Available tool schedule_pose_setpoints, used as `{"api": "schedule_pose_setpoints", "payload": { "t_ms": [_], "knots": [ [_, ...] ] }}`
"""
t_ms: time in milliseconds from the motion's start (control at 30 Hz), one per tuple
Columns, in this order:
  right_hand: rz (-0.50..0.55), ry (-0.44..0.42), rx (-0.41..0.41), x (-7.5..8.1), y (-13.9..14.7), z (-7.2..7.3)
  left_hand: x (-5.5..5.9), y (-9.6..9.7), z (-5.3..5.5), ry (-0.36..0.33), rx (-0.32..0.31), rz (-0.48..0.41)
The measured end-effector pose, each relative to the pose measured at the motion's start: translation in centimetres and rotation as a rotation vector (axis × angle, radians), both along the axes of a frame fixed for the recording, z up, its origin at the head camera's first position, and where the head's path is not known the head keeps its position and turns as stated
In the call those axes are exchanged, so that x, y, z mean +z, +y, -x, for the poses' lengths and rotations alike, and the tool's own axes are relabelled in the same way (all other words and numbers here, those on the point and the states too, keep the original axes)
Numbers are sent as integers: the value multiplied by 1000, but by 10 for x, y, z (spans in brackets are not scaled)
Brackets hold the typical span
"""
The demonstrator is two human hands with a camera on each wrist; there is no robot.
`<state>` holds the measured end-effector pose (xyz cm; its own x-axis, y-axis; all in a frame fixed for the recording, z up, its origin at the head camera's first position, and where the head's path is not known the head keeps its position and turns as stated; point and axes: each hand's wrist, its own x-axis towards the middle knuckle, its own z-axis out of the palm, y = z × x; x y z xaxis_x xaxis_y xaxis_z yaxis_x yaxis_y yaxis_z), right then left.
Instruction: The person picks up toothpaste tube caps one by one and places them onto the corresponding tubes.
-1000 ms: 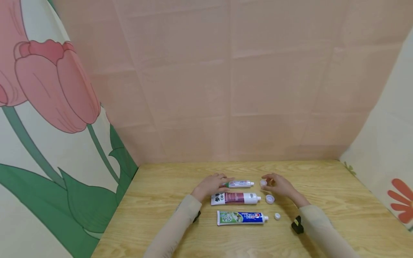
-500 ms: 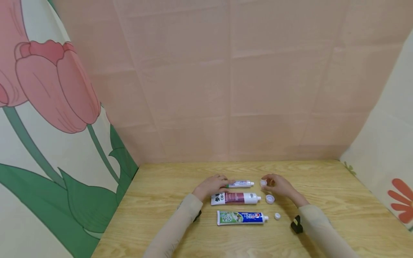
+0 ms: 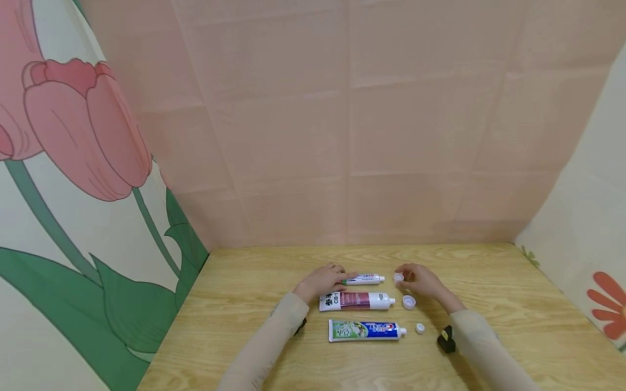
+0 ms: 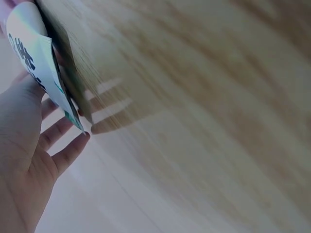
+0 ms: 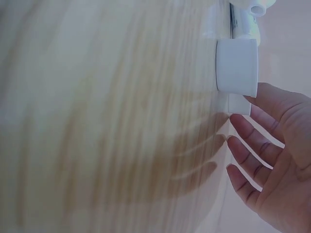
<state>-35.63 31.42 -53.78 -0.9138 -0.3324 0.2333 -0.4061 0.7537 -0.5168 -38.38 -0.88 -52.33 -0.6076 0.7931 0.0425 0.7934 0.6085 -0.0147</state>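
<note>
Three toothpaste tubes lie side by side on the table, their open nozzles toward the right. My left hand (image 3: 320,282) holds the farthest, white-and-green tube (image 3: 367,279), thumb on its near side and fingers over its tail. The middle white-and-maroon tube (image 3: 357,301) lies close by the left palm; the blue-and-green tube (image 3: 367,329) is nearest me. With thumb and index finger my right hand (image 3: 423,281) pinches a white cap (image 3: 398,277) near the far tube's nozzle. In the right wrist view a larger cap (image 5: 237,67) partly covers that pinched cap (image 5: 239,105).
A wide white cap (image 3: 409,302) lies right of the middle tube, and a small white cap (image 3: 420,328) right of the nearest tube. The wood-grain table (image 3: 254,271) ends at a pink cloth backdrop (image 3: 342,163). A tulip-print sheet (image 3: 88,130) hangs at left.
My left hand has shifted slightly right along the far tube, covering more of its green part. The right hand stays at the cap almost unmoved.
</note>
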Motion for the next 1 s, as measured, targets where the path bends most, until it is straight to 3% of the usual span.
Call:
{"api": "schedule_pose_setpoints", "payload": {
  "t_ms": [367, 733, 1000],
  "knots": [
    [-15, 4, 14, 0, -2, 0, 0, 5, 2, 15, -21, -46],
    [-3, 11, 7, 3, -3, -3, -3, 5, 4, -35, -16, -49],
    [31, 6, -8, 1, -1, 0, -1, 4, 4, -32, -45, -58]
  ]
}}
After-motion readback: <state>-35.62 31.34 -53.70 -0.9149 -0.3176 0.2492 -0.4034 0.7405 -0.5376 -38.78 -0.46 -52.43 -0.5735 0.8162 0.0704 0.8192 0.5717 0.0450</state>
